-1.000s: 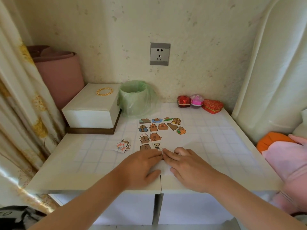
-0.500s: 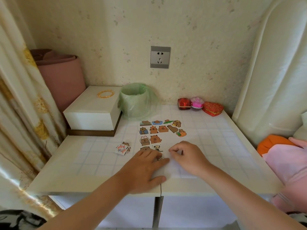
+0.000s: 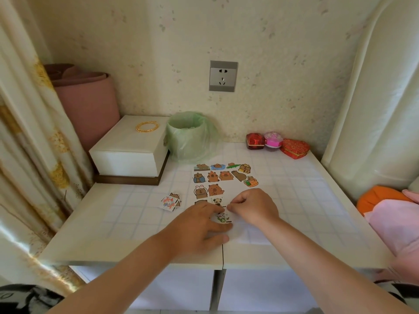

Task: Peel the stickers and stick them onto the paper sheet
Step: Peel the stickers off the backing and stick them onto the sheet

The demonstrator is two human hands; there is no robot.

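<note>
White box (image 3: 127, 152), green-bagged bin (image 3: 189, 137) block back left; tins (image 3: 294, 148) back right; sticker pile (image 3: 170, 201) mid-left; table (image 3: 306, 200) right open.

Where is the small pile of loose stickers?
In the head view the sticker pile lies on the table, just left of the paper sheet, beyond the left hand.

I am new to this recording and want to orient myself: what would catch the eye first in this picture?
Two hands meet near the front edge of the table: the left hand lies flat on the paper sheet, the right hand curls beside a small sticker between them. Rows of brown cartoon stickers fill the sheet's far half. Behind them, a green-bagged bin stands by the wall.
</note>
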